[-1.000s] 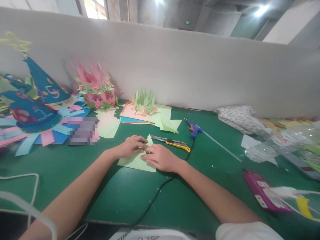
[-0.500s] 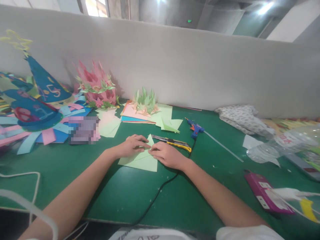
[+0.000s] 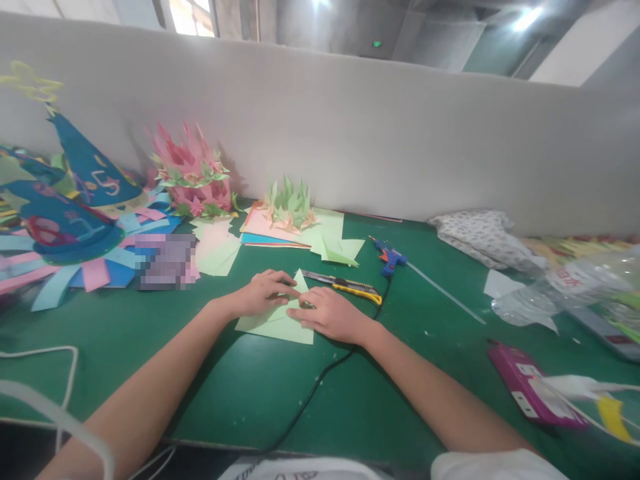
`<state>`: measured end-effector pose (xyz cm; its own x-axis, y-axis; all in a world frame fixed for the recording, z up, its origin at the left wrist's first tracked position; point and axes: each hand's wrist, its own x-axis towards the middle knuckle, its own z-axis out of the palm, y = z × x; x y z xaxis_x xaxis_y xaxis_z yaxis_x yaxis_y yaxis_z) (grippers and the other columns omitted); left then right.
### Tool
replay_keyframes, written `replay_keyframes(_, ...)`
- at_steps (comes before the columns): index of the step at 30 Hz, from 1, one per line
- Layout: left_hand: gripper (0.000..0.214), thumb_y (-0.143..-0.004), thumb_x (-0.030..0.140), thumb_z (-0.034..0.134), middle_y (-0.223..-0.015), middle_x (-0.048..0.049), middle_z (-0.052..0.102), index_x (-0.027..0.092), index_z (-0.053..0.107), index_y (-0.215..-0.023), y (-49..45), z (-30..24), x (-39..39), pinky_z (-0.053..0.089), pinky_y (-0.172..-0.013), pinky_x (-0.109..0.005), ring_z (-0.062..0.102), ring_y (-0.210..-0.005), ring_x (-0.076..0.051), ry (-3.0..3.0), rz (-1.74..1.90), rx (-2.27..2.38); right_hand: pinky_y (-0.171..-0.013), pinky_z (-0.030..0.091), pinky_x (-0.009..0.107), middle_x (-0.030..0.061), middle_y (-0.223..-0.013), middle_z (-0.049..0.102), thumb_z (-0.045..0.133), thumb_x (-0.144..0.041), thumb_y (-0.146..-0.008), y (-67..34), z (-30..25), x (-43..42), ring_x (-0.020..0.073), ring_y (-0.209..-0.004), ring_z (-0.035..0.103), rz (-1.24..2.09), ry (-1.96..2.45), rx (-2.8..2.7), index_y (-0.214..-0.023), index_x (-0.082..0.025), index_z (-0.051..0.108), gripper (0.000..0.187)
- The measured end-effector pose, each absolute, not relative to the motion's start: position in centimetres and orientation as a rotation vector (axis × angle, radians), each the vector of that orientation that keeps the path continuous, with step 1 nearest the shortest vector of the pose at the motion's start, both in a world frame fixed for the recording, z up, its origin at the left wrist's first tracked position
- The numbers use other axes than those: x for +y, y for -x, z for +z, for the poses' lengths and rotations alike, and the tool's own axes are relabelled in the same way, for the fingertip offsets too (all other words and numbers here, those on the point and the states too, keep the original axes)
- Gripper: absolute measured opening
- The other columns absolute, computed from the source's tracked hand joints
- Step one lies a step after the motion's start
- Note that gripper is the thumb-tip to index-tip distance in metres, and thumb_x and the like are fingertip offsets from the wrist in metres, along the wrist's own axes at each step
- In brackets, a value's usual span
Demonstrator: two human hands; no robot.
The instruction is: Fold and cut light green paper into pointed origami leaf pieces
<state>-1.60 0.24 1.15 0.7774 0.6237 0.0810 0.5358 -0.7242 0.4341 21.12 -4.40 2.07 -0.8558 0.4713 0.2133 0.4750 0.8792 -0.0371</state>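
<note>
A sheet of light green paper (image 3: 277,328) lies on the table in front of me, with a folded point sticking up beyond my fingers. My left hand (image 3: 260,293) rests on its left part, fingers stretched and slightly apart. From the right, my right hand (image 3: 327,313) lies over the paper's right part with its fingers extended across it, the tips close to my left fingers. Part of the fold is hidden beneath both hands. Just beyond my right hand is a yellow-and-black utility knife (image 3: 345,285).
A blue glue gun (image 3: 393,259) with a glue stick lies behind the knife. Green paper leaves (image 3: 290,200), pink paper crowns (image 3: 193,173) and blue cone hats (image 3: 95,160) stand along the back. A purple power strip (image 3: 530,387) and plastic bottle (image 3: 565,287) are at right.
My right hand has shifted slightly left over the paper, its fingers reaching farther across. The left hand stays about where it was.
</note>
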Motion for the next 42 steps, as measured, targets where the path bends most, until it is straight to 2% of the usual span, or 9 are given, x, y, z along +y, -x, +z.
replay_keyframes(4, 0.026, -0.089, 0.035, 0.043, -0.12, 0.0002, 0.051, 0.037, 0.059, -0.11, 1.5, 1.5, 0.0, 0.029, -0.093, -0.037, 0.044, -0.106, -0.021, -2.563, 0.292, 0.913, -0.079, 0.036, 0.032, 0.0076, -0.099, 0.056, 0.042, -0.033, -0.091, -20.9, 2.2, -4.5, 0.0189, -0.089, 0.046, -0.023, 0.736, -2.839, -0.116, -0.026, 0.056, 0.029)
replay_keyframes(10, 0.028, -0.089, 0.035, 0.043, -0.121, 0.0003, 0.051, 0.037, 0.058, -0.113, 1.4, 2.0, 0.0, 0.03, -0.093, -0.035, 0.045, -0.106, -0.02, -2.567, 0.267, 0.904, -0.077, 0.038, 0.032, 0.0089, -0.09, 0.059, 0.039, -0.022, -0.091, -22.3, 2.8, -4.1, 0.0178, -0.085, 0.05, 0.1, 0.71, -2.779, -0.096, -0.017, 0.064, 0.026)
replay_keyframes(13, 0.028, -0.089, 0.035, 0.043, -0.122, 0.0006, 0.051, 0.038, 0.057, -0.114, 1.4, 2.0, 0.0, 0.031, -0.092, -0.034, 0.045, -0.105, -0.02, -2.564, 0.262, 0.902, -0.076, 0.04, 0.032, 0.0085, -0.083, 0.061, 0.039, -0.018, -0.089, -23.2, 3.1, -3.8, 0.0176, -0.082, 0.052, 0.153, 0.688, -2.744, -0.086, -0.016, 0.066, 0.027)
replay_keyframes(20, 0.03, -0.09, 0.038, 0.041, -0.123, 0.0003, 0.05, 0.038, 0.056, -0.115, 1.4, 2.2, -0.3, 0.03, -0.092, -0.035, 0.044, -0.106, -0.02, -2.564, 0.236, 0.916, -0.074, 0.043, 0.032, 0.0081, -0.079, 0.062, 0.042, -0.016, -0.086, -24.0, 2.7, -3.5, 0.0178, -0.079, 0.054, 0.155, 0.691, -2.682, -0.08, -0.016, 0.066, 0.024)
replay_keyframes(24, 0.037, -0.084, 0.048, 0.047, -0.125, -0.0006, 0.048, 0.038, 0.052, -0.119, 1.5, 2.4, -0.6, 0.028, -0.094, -0.037, 0.042, -0.109, -0.022, -2.574, 0.224, 0.902, -0.076, 0.044, 0.034, 0.009, -0.084, 0.062, 0.042, -0.017, -0.087, -23.7, 2.2, -3.7, 0.0184, -0.082, 0.055, 0.134, 0.709, -2.625, -0.084, -0.016, 0.065, 0.023)
replay_keyframes(30, 0.041, -0.081, 0.052, 0.05, -0.124, -0.0013, 0.047, 0.036, 0.051, -0.119, 1.4, 2.6, -0.8, 0.029, -0.092, -0.037, 0.042, -0.108, -0.023, -2.566, 0.209, 0.924, -0.091, 0.042, 0.04, 0.0101, -0.112, 0.06, 0.04, -0.02, -0.09, -23.2, 2.0, -3.8, 0.0209, -0.103, 0.051, 0.215, 0.726, -2.599, -0.112, -0.017, 0.058, 0.029)
replay_keyframes(42, 0.041, -0.08, 0.051, 0.051, -0.124, 0.0, 0.047, 0.04, 0.05, -0.119, 1.2, 3.1, -0.9, 0.027, -0.093, -0.037, 0.041, -0.108, -0.023, -2.537, 0.179, 0.941, -0.092, 0.042, 0.04, 0.0115, -0.113, 0.06, 0.038, -0.017, -0.09, -23.2, 1.9, -3.8, 0.0209, -0.105, 0.051, 0.175, 0.685, -2.665, -0.114, -0.014, 0.058, 0.031)
